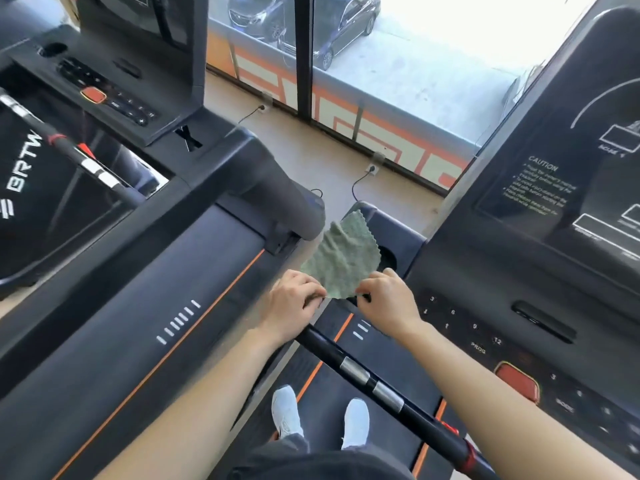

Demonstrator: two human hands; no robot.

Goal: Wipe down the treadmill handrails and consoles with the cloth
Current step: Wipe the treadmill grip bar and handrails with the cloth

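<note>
A small green cloth [341,258] with zigzag edges is spread out in the air above the gap between two treadmills. My left hand [294,303] pinches its near left corner and my right hand [388,299] pinches its near right corner. Below my hands a black handrail [381,386] with silver grip sensors runs diagonally toward the lower right. The console [519,341] of the treadmill I stand on fills the right side, with number keys and a red stop button [517,382]. A second treadmill's console [104,95] sits at the upper left.
The neighbouring treadmill's belt [145,323] with an orange stripe lies to the left, and its handrail [86,164] crosses the far left. My white shoes [322,417] stand on the belt below. A window wall [346,81] with floor sockets and cables is ahead.
</note>
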